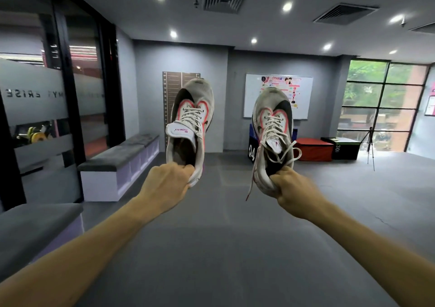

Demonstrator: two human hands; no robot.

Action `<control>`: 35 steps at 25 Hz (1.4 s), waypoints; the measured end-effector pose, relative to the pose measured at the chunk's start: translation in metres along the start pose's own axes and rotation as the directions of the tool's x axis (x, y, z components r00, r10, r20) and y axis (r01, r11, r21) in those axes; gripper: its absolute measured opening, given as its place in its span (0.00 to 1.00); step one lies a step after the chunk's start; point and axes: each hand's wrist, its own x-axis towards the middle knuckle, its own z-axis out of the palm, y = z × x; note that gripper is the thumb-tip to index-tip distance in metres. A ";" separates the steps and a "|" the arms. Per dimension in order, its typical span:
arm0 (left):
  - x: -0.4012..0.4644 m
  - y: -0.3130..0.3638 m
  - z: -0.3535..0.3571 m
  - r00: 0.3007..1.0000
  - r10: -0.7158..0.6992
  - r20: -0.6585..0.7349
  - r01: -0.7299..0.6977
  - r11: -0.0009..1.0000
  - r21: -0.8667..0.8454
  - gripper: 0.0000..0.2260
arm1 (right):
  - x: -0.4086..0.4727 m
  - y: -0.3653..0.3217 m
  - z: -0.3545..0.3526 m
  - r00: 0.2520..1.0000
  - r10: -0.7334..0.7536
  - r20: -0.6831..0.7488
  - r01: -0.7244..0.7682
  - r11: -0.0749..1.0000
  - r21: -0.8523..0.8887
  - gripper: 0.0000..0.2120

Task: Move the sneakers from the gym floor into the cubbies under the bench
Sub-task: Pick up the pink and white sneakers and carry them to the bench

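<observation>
White sneakers (pixel 188 123) hang heel-pinched in each hand's fingers (pixel 186 170), toes up.

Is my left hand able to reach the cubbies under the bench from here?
Probably not yet. The left hand grips a sneaker in mid-air, and the bench with its cubbies stands well off to the left, open floor between.
</observation>
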 end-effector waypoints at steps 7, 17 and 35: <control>0.119 -0.048 0.125 0.998 -0.037 0.048 0.041 0.996 -0.080 0.07 | 0.163 0.060 0.099 1.000 0.009 0.018 -0.009 1.000 0.024 0.05; 0.276 -0.126 0.319 0.970 -0.201 0.138 0.204 0.979 -0.006 0.06 | 0.426 0.128 0.253 0.980 -0.195 0.035 0.189 0.973 0.131 0.04; 0.250 -0.407 0.420 0.669 -0.740 0.078 0.605 0.602 0.522 0.05 | 0.784 -0.182 0.464 0.547 -0.801 -0.242 0.817 0.449 0.361 0.03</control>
